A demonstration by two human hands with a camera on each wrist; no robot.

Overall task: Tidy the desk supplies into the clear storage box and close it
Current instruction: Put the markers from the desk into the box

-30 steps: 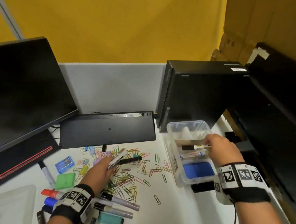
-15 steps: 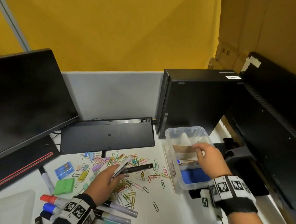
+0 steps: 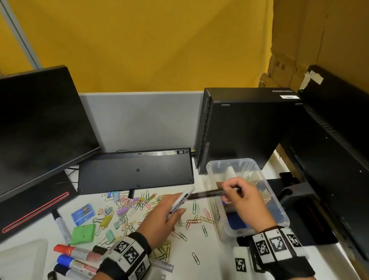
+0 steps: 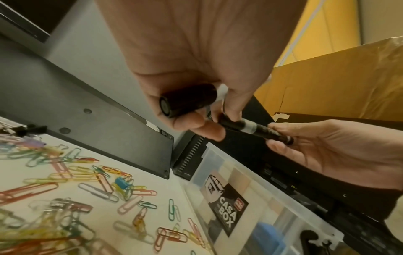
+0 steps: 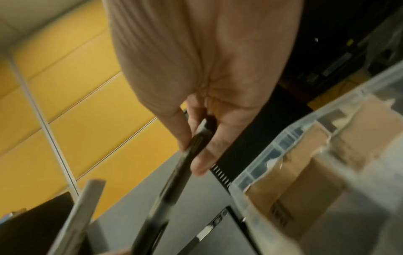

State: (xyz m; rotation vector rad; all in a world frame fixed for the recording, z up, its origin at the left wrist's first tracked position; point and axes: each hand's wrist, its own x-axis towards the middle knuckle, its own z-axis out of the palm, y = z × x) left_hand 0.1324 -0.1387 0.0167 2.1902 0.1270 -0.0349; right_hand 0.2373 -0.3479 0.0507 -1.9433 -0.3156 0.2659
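Observation:
The clear storage box (image 3: 229, 160) stands open at the right of the desk, with cardboard dividers and a blue item (image 3: 237, 221) inside. My left hand (image 3: 171, 209) is raised just left of the box and grips a white marker (image 3: 182, 199). A black pen (image 3: 208, 193) runs from its fingers across to my right hand (image 3: 232, 190), which pinches the pen's far end over the box's left edge. In the left wrist view the left hand (image 4: 196, 120) holds the marker's black end (image 4: 187, 100) and the pen (image 4: 240, 125). The right wrist view shows the pen (image 5: 191, 148) pinched.
Coloured paper clips (image 3: 146, 204) and binder clips litter the desk's middle. Several markers (image 3: 77, 256), a green box (image 3: 83, 234) and a blue box (image 3: 83, 212) lie at the left. An upturned keyboard (image 3: 134, 173), monitor (image 3: 30, 131) and computer tower (image 3: 240, 125) stand behind.
My right hand left the inside of the box, moved left and took hold of the black pen. My left hand lifted towards the box with the marker and pen.

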